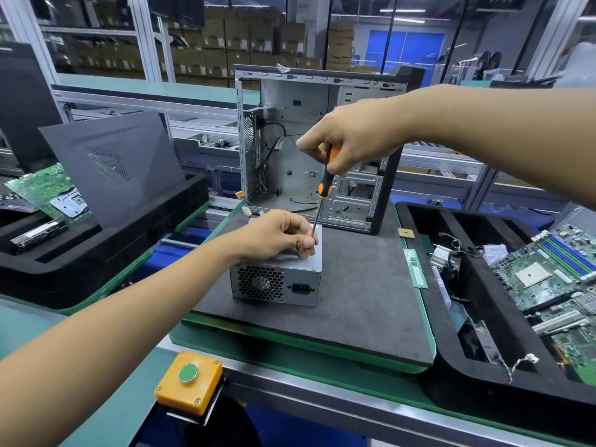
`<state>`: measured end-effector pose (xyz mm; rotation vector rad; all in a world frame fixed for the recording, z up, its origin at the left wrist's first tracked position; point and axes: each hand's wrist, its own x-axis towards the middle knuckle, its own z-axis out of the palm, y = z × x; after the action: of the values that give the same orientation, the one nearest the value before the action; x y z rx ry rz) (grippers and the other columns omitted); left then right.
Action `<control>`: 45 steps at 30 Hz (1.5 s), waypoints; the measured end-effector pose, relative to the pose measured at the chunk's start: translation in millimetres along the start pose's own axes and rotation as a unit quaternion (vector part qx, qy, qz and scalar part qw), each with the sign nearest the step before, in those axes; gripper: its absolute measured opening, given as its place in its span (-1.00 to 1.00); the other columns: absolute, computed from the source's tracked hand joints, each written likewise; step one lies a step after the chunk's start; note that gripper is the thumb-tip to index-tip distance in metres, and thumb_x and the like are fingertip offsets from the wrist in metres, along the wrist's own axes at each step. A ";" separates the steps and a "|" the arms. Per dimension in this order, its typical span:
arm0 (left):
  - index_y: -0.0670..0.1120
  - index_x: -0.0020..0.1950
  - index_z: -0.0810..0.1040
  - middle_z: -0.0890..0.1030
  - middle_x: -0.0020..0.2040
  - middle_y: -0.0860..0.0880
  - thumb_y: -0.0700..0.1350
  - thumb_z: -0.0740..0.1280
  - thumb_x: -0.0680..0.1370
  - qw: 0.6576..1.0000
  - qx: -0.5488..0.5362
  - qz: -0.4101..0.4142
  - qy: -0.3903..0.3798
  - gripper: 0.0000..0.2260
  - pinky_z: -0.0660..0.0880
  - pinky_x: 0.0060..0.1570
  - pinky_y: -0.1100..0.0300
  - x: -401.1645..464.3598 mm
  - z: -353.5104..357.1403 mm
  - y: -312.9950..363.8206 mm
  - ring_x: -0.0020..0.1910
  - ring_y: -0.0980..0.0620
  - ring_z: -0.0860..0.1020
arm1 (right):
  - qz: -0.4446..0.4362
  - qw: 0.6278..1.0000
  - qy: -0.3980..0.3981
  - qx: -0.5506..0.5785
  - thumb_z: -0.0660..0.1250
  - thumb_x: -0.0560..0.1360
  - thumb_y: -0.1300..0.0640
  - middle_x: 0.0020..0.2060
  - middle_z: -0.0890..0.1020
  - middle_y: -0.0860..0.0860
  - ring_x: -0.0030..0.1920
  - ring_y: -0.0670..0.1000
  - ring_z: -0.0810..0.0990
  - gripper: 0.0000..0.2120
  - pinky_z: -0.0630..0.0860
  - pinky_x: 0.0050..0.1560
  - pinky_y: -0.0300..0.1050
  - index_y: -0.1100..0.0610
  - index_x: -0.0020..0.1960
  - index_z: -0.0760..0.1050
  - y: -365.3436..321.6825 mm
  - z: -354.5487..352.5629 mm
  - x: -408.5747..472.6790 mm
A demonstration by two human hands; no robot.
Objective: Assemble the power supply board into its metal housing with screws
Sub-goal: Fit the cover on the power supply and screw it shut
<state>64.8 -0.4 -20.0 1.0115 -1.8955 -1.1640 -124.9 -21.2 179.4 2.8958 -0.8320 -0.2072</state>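
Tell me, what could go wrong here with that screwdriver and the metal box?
The left hand pinches the screwdriver shaft right at its tip, so a slip could jab a finger. The right hand holds only the top of the handle, so the tip might skip off the screw. The metal box sits loose on the mat and could shift.

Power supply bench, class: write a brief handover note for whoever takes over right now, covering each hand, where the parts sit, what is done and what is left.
Right hand: holds the screwdriver upright by its handle, tip down on the power supply.
Left hand: rests on top of the supply, fingers pinching the shaft near the tip; any screw there is hidden.
Supply: on the grey mat, fan grille facing the camera, housing closed.
Open PC case: stands behind it.
Done: board appears enclosed.
Left: finish driving this top screw; screws elsewhere cannot be judged.
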 end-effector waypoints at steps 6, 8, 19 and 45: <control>0.05 -0.23 0.67 0.71 -0.12 -0.08 -0.29 0.44 0.57 0.999 0.034 0.015 0.024 -0.73 0.63 0.03 0.18 0.6 1.0 1.5 -0.09 -0.03 0.67 | -0.017 0.999 0.005 0.047 0.41 0.43 0.26 -0.39 0.57 -0.23 -0.39 -0.22 0.53 -0.74 0.37 -0.41 -0.39 0.01 -0.24 0.37 1.4 1.8 -2.0; 0.00 -0.17 0.67 0.74 -0.08 0.01 -0.22 0.48 0.56 0.994 0.109 0.022 0.018 -0.84 0.56 0.10 0.27 0.0 -0.3 2.3 -0.01 0.00 0.69 | -0.020 0.998 0.007 0.057 0.41 0.43 0.25 -0.43 0.56 -0.19 -0.42 -0.18 0.49 -0.75 0.35 -0.41 -0.42 0.01 -0.24 0.38 -0.5 4.4 -1.9; 0.05 -0.12 0.72 0.71 -0.06 0.20 0.09 0.60 0.43 0.962 0.273 0.003 -0.021 -0.83 0.41 0.27 0.02 0.6 2.5 9.2 0.07 0.16 0.58 | -0.046 0.999 0.013 -0.018 0.41 0.40 0.11 -0.30 0.51 -0.31 -0.33 -0.15 0.44 -0.77 0.25 -0.36 -0.11 -0.04 -0.21 0.33 -12.6 28.9 -0.4; -0.05 -0.02 0.73 0.72 -0.08 0.20 -0.03 0.54 0.52 0.962 0.252 -0.013 -0.107 -0.88 0.50 -0.10 0.26 4.4 -12.9 12.0 -0.17 0.09 0.57 | -0.059 0.998 -0.016 0.033 0.40 0.44 0.22 -0.40 0.49 -0.27 -0.42 -0.16 0.37 -0.74 0.29 -0.39 -0.22 0.01 -0.24 0.34 -10.3 30.1 8.1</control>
<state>70.6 -5.7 -3.6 1.2137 -2.4322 -0.8439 -117.8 -19.2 147.4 3.0153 -0.6845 -0.2429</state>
